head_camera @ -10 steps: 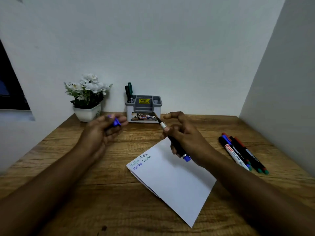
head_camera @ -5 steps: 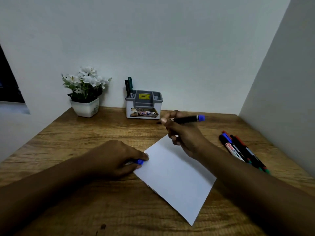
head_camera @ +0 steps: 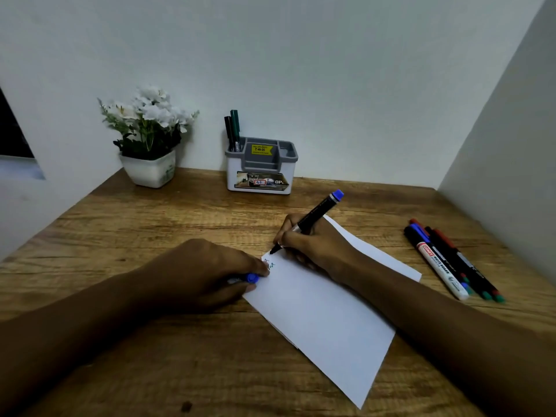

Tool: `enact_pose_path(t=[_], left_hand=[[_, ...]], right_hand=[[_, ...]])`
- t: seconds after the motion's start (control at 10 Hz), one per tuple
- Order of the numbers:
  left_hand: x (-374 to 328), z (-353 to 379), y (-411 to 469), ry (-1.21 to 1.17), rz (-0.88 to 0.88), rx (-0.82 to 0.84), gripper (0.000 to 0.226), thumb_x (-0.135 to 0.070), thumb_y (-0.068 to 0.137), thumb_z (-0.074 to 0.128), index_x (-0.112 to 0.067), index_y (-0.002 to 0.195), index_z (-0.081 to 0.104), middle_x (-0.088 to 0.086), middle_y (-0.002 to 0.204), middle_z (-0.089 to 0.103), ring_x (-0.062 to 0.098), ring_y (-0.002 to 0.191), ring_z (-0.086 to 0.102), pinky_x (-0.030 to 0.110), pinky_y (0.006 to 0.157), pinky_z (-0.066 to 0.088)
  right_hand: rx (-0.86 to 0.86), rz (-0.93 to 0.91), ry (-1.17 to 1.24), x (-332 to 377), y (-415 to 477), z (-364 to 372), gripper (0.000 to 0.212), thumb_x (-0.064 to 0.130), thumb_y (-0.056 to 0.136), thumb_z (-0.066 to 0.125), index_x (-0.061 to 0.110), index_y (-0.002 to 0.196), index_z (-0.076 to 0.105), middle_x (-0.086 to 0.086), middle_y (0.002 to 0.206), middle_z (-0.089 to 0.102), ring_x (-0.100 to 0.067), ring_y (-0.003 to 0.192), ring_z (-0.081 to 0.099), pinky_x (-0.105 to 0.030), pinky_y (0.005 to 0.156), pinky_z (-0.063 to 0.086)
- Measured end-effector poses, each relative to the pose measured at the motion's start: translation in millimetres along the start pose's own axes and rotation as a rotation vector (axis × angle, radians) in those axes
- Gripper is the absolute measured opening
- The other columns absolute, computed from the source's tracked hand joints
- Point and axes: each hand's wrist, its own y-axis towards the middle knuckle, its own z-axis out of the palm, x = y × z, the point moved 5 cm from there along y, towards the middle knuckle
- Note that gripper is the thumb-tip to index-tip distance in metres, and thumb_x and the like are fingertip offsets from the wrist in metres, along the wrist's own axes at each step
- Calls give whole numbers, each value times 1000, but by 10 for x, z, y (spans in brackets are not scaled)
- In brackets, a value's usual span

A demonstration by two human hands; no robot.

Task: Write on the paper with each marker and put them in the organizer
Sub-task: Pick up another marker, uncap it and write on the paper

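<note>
Marker (head_camera: pixel 316 216) tip seemingly touches paper (head_camera: pixel 325 311) corner.

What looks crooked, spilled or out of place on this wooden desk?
Nothing is spilled or broken. The white sheet of paper lies skewed to the edges of the brown wooden desk, its corner under the left hand, which holds a blue marker cap. A small dark spot marks the wood near the front; what it is, I cannot tell.
</note>
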Motion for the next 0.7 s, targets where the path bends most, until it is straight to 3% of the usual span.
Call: enact_pose_path(t=[0.1,0.2,0.3,0.4,0.5,0.7], left_hand=[[-8,-17,-17,14,23,-5,89,-78,77,-4,-33,124,56,-12,120,64,6,104,62,31,85,52],[-95,-95,-30,-11,79,-96,75,-70,86,7,-28,116,62,-8,109,69,9,93,66,30,76,56],[-150,-128,-52,-25,103,-115,70,-65,90,11,-26,112,64,-6,103,71,10,87,68,28,71,56],[-193,-169,-53,-32,118,-146,66,-62,92,13,-25,109,65,-6,100,72,10,84,68,28,67,56],[-176,-125,-63,-79,74,-95,66,-64,90,13,-27,111,63,-7,102,71,9,87,67,28,71,56],[-98,-90,-43,-68,58,-95,69,-69,87,10,-30,116,59,-7,109,69,10,94,66,31,77,55]], right_hand=[[-32,-17,-19,-30,21,-5,14,21,69,59,7,69,60,-18,59,52,-13,44,39,-22,38,27],[-25,-56,-62,-31,18,-4,15,21,70,59,6,71,61,-3,54,55,-8,43,42,-21,39,30],[-7,-96,-87,-13,14,7,13,16,76,60,3,77,64,11,54,60,0,45,50,-9,43,33],[19,-122,-120,2,6,46,17,19,72,58,7,79,66,7,70,68,3,56,56,-9,52,38],[12,-132,-171,-2,17,48,18,20,70,56,7,78,66,1,75,70,0,66,59,-17,61,44],[-37,-64,-65,-12,29,0,11,2,80,57,-7,78,62,8,51,58,-2,40,45,-13,39,32]])
